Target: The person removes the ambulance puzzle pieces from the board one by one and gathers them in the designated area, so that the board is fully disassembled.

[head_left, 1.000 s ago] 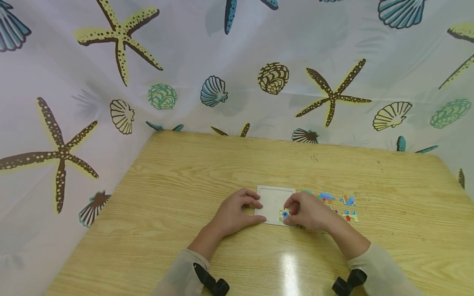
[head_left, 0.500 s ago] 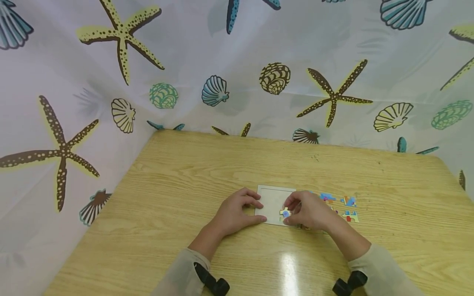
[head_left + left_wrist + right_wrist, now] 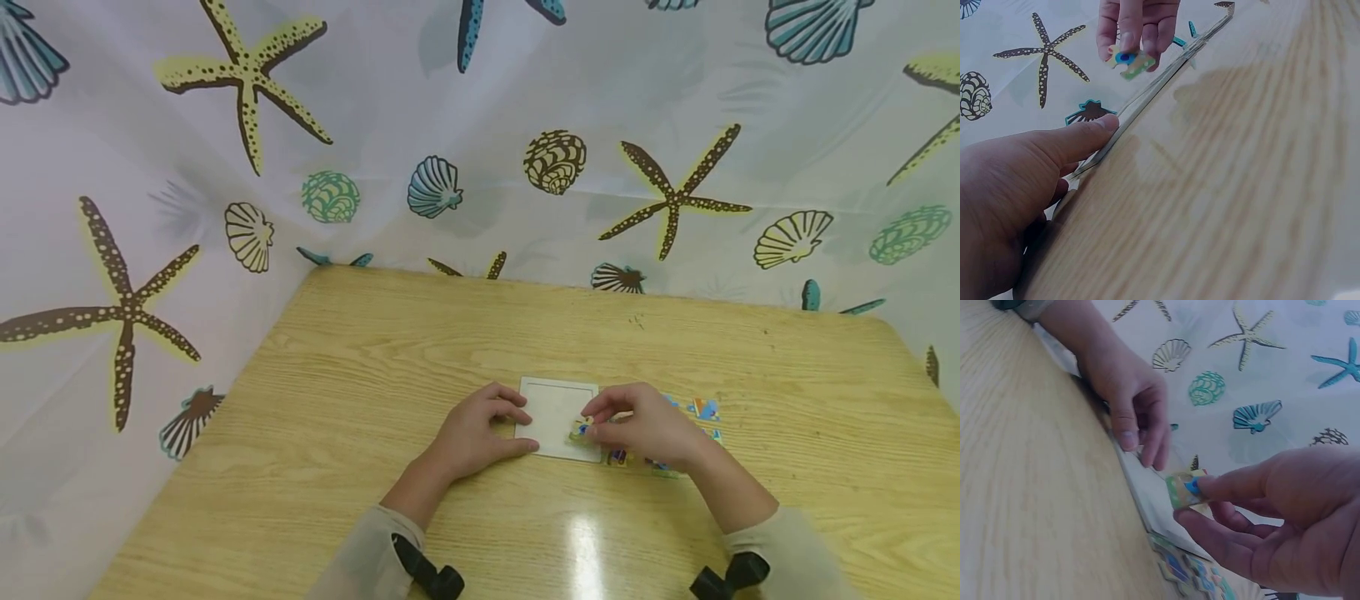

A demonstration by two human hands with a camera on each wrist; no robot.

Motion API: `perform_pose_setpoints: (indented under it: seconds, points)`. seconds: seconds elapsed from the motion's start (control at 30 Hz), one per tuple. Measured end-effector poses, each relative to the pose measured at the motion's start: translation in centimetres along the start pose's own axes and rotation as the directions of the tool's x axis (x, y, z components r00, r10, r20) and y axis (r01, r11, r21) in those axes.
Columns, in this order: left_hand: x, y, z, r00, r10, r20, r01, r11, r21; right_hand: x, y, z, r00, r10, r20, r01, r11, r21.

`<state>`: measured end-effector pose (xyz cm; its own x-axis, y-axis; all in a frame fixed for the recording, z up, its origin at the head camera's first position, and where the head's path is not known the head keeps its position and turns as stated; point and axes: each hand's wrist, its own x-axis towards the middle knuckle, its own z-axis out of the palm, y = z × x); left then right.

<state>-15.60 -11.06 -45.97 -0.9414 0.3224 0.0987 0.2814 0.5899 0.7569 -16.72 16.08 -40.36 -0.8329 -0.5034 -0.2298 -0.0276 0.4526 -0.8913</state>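
A pale square puzzle tray [image 3: 553, 408] with a thin raised border lies on the table. My left hand [image 3: 480, 429] holds its left side, the thumb at the near left corner and the fingers bent over the left edge. In the left wrist view, that thumb [image 3: 1100, 125] lies along the tray's near edge. My right hand [image 3: 648, 425] pinches a small jigsaw piece [image 3: 1184, 489] between thumb and fingertips. The piece is tilted over the tray's near right part, showing green, yellow and a blue round spot [image 3: 1125, 58]. Part of it is hidden by the fingers.
Several colourful jigsaw pieces [image 3: 705, 408] lie right of the tray, some hidden under my right hand. More loose pieces [image 3: 1200, 575] sit along the tray's edge in the right wrist view. A shell-and-starfish curtain [image 3: 480, 125] hangs behind the wood-grain table [image 3: 420, 333].
My right hand has shifted slightly right and tilted the jigsaw piece, uncovering loose pieces near the tray's near right corner. My left hand stays in place on the tray.
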Motion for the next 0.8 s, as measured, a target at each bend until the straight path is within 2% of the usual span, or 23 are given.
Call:
perform_pose_setpoints:
  seconds: [0.13, 0.53, 0.8]
  points:
    - [0.0, 0.0, -0.1, 1.000, 0.001, -0.005, -0.001, 1.000, 0.003, -0.5, 0.3, -0.9, 0.998, 0.025, 0.054, -0.029, 0.997, 0.074]
    - [-0.1, 0.0, -0.2, 1.000, 0.007, -0.009, -0.008, 1.000, -0.016, -2.3, 1.7, -3.0, 0.997, -0.030, 0.072, 0.031, 1.000, -0.005]
    - [-0.2, 0.2, -0.1, 1.000, -0.002, -0.001, 0.002, 1.000, -0.025, -3.4, 2.7, -4.5, 0.994, -0.056, 0.092, 0.055, 0.998, 0.009]
